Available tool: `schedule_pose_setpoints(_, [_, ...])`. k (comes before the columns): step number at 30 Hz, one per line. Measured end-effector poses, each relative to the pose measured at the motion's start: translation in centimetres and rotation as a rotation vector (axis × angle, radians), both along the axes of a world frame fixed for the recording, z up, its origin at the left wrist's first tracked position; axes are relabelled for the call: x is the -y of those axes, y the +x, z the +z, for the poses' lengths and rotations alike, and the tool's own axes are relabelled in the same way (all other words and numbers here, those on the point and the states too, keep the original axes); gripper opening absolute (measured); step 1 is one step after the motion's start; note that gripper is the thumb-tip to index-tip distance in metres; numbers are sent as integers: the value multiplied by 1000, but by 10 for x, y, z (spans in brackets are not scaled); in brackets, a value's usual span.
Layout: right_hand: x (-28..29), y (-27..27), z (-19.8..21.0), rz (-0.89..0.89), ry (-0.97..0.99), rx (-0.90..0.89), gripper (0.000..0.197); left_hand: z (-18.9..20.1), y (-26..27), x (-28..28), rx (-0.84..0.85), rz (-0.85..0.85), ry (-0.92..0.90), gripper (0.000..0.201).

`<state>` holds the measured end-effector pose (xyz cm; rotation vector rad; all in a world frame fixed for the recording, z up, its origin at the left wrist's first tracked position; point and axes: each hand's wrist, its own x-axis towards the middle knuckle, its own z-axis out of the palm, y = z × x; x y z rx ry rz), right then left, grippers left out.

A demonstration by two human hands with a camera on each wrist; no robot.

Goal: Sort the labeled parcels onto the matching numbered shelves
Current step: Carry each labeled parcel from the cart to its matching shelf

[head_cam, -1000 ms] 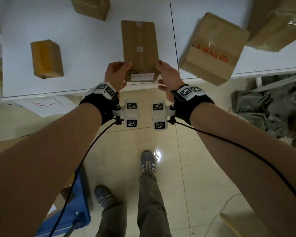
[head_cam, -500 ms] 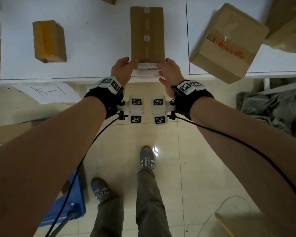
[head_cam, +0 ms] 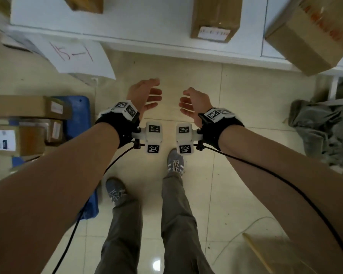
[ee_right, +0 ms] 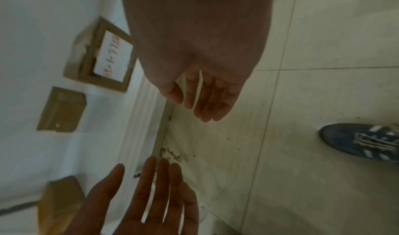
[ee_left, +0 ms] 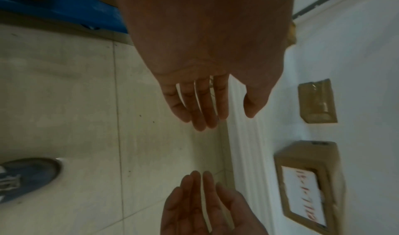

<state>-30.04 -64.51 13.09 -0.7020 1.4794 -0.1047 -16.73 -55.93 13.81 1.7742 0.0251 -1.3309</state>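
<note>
A tall brown parcel [head_cam: 216, 16] with a white label in red writing stands on the white shelf [head_cam: 147, 22], near its front edge. It also shows in the left wrist view as the labeled parcel [ee_left: 308, 184] and in the right wrist view as the labeled parcel [ee_right: 103, 56]. My left hand [head_cam: 147, 95] and right hand [head_cam: 192, 103] hang over the floor below the shelf, palms facing each other, fingers straight and holding nothing. A paper sheet marked 15-1 [head_cam: 75, 56] hangs off the shelf's left front.
A large box with red print [head_cam: 309, 34] overhangs the shelf's right edge. More brown parcels [head_cam: 83, 2] sit further back. Several labeled parcels [head_cam: 26, 123] lie stacked on a blue cart [head_cam: 77, 115] at the left. Grey cloth [head_cam: 325, 129] lies on the floor at right.
Both hands let go of the labeled parcel, which stays on the shelf, and drew back toward me over the floor. The view has tilted down and left.
</note>
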Motion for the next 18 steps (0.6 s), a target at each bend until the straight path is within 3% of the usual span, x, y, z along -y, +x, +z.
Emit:
schedule_pose_setpoints(14, [-184,68,-75,356,141,-40,16,-95,55,-231,-24,1,373,11])
schedule_pose_setpoints(18, [-226,83,-89,472,158,-57,18,-118,73,-300,36,70,492,23])
